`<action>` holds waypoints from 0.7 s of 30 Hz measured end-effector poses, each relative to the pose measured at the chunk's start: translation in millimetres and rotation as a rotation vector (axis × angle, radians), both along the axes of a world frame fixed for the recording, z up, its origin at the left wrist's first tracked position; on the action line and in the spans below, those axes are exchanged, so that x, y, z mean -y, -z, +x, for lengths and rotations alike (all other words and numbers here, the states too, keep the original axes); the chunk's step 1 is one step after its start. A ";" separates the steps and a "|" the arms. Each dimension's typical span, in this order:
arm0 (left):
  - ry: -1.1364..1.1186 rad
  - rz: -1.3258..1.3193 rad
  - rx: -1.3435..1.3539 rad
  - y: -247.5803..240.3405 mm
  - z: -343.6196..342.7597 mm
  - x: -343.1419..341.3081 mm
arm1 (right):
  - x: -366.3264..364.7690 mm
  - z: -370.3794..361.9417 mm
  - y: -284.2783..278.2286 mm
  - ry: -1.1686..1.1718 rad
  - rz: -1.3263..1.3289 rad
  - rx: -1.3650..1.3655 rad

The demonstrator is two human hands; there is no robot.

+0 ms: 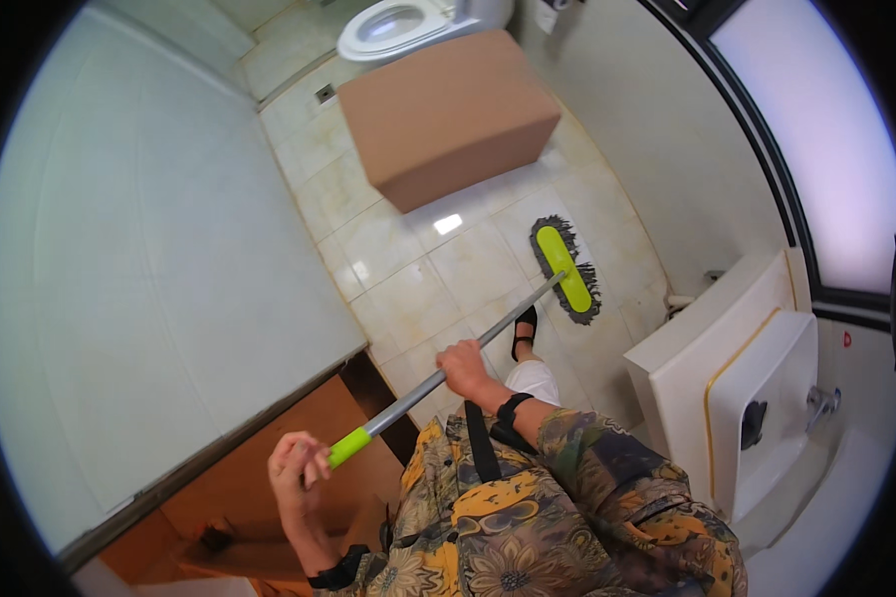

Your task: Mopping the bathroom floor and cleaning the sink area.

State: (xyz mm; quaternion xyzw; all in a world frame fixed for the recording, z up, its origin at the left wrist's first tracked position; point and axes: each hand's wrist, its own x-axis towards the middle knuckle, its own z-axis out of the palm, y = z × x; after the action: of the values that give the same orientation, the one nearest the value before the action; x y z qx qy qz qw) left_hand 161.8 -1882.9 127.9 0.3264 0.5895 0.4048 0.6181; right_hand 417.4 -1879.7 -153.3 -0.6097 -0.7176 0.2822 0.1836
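Observation:
A flat mop [561, 271] with a lime-green head and grey shaggy fringe rests on the pale tiled floor. Its grey pole [513, 315] slants down to the left, ending in a lime-green grip. My right hand [462, 368] is closed around the middle of the pole. At the upper end, my left hand [299, 466] has its fingers curled at the green grip, partly hiding the tip. My foot in a black shoe [525, 333] stands beside the pole, close to the mop head.
A large brown box-shaped block [448, 109] stands ahead on the tiles, in front of a white toilet [393, 28]. A white washbasin [767, 408] juts out at the right. A pale panel [159, 259] fills the left, above a brown wooden surface [269, 478]. A floor drain [325, 94] lies near the block.

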 end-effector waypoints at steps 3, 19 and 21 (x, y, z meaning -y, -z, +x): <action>-0.147 0.040 -0.032 -33.1 -29.2 35.1 | 0.4 -52.6 -17.4 -0.171 -0.004 -0.115; -0.293 0.005 0.072 25.7 43.1 42.7 | -46.9 49.9 -11.5 -0.362 -0.023 -0.051; -0.214 -0.008 0.141 44.9 81.2 12.9 | -65.0 98.9 7.8 -0.318 -0.002 0.047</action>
State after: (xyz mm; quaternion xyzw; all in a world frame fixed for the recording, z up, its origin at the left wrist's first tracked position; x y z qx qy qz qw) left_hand 243.0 -1895.9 83.0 0.2299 0.5774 0.4882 0.6127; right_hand 516.4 -1814.7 -161.2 -0.4948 -0.8089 0.2941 0.1194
